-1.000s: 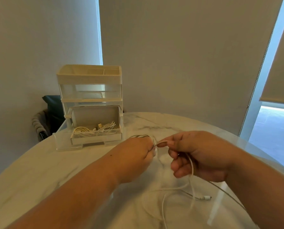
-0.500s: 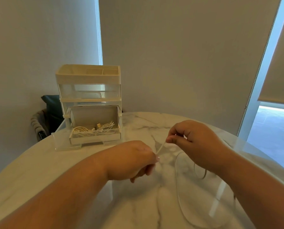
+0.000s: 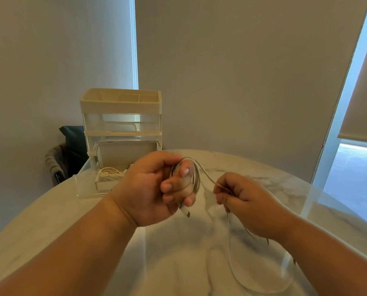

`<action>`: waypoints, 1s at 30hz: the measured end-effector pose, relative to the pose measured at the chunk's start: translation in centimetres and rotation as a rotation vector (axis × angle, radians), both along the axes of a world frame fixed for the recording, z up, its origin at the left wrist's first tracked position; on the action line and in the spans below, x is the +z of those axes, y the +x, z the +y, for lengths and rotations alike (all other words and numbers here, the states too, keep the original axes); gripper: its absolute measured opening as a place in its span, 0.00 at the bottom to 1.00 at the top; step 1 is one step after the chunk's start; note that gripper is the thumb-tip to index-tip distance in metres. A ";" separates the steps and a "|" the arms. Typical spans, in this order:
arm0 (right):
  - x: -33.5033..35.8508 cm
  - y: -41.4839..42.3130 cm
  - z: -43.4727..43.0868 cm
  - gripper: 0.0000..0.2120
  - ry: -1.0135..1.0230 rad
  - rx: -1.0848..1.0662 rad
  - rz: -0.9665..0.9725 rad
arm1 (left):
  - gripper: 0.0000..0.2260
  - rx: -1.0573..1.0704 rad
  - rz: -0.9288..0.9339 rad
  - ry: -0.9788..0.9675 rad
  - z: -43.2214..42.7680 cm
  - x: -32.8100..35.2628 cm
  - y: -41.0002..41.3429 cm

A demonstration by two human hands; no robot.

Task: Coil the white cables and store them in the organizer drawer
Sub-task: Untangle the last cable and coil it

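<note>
Lifted left hand [image 3: 157, 184] up, loops now round its fingers | closed on white cable [image 3: 196, 178] | right hand [image 3: 240, 199] pinching loose end over worktop [image 3: 50, 221] | more winding before open drawer [image 3: 107, 182]

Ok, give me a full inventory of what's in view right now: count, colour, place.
White cable: one, white, partly looped around the left fingers, running to the right hand, slack trailing on the table.
Cable plug: one, white with dark tip, hanging below the left hand.
Stored cables: a bundle, count unclear, white, in the open bottom drawer.
Organizer: one, cream and clear, far left of the table.
Drawer: one, pulled open, bottom tier.
Table: one, white marble, round.
Chair: one, dark, behind the table.
Left hand: holding the coil.
Right hand: pinching the cable.
</note>
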State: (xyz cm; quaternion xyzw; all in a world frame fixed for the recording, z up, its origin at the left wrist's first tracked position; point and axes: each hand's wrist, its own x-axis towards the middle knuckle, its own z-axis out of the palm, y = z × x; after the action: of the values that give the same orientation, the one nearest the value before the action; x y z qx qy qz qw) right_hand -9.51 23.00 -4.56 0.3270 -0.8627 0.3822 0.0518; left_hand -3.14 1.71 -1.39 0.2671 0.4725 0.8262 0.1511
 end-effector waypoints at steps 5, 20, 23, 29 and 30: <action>-0.1 1.0 -0.7 0.15 0.022 0.066 -0.144 | 0.14 0.171 -0.021 0.162 0.1 0.6 0.2; -0.1 3.5 -2.7 0.24 0.275 0.221 -0.328 | 0.12 0.461 -0.117 0.380 -0.1 1.1 -0.1; 0.0 3.9 -2.7 0.20 0.239 0.214 -0.323 | 0.11 0.540 -0.131 0.260 0.2 0.6 -0.5; 1.2 3.9 -2.1 0.12 0.285 0.106 -0.138 | 0.09 0.807 0.223 -0.682 1.8 -1.9 -0.7; 1.3 3.9 -2.0 0.11 0.289 0.105 -0.127 | 0.09 0.829 0.234 -0.686 2.2 -2.2 -0.7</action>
State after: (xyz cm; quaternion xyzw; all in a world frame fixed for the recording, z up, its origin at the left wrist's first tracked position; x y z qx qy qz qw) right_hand -5.61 21.04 -3.30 0.3510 -0.8919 0.2764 -0.0704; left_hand -3.89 3.89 -3.56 0.0845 0.7938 0.5800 -0.1621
